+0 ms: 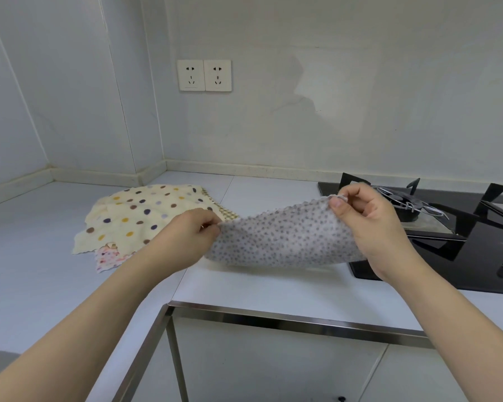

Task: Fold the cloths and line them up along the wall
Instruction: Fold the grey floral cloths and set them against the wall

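Early yet: left hand (pixel 190 236) and right hand (pixel 363 219) each pinch a corner of the grey cloth (pixel 282 236); the pile (pixel 137 216) beyond the left grip lies unfolded on the desk (pixel 259 285).

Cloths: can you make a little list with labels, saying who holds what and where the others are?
held: grey cloth, dotted, lifted off the counter
left hand: pinches its left edge
right hand: pinches its top right corner
pile: cream cloth on top, pink cloth and checked cloth peeking out beneath
right side: stove
lined up at wall: none yet
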Motion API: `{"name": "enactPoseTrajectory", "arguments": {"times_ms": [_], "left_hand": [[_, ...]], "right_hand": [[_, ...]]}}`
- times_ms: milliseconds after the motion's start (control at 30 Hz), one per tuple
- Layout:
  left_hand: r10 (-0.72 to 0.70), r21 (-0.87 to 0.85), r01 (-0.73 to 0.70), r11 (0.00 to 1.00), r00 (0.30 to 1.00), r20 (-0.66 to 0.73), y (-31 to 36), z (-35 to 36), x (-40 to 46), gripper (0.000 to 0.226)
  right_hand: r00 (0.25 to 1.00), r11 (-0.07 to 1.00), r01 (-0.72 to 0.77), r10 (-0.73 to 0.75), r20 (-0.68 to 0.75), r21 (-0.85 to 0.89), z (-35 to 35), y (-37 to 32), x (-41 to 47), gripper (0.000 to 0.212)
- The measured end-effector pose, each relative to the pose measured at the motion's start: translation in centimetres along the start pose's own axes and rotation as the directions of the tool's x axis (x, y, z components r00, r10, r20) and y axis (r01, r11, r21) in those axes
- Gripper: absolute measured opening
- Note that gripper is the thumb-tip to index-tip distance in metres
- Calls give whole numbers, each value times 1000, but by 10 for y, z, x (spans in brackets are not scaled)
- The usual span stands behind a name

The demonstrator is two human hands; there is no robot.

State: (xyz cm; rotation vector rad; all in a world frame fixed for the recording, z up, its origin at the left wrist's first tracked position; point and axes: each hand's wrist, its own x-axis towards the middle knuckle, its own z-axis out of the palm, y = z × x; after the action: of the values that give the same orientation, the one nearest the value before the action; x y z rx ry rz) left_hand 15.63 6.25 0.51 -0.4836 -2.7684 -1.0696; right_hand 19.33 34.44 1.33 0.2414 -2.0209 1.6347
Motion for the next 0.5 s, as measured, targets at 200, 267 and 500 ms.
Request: {"name": "enactPoseTrajectory", "arguments": {"times_ms": [200,267,500], "left_hand": [[-141,-557,139,818,989,39,19,-14,1,14],[-180,-611,182,771,981,66,21,-17,3,8],[-234,43,239,970,967,-100,-9,26,29,8]], "right_hand": [[984,926,154,-177,-36,-346,-11,-7,6,13],[973,862,192,-229,-23,-469,-13,-7,9,10],[964,512,235,-15,264,-826,20,52,31,14]]}}
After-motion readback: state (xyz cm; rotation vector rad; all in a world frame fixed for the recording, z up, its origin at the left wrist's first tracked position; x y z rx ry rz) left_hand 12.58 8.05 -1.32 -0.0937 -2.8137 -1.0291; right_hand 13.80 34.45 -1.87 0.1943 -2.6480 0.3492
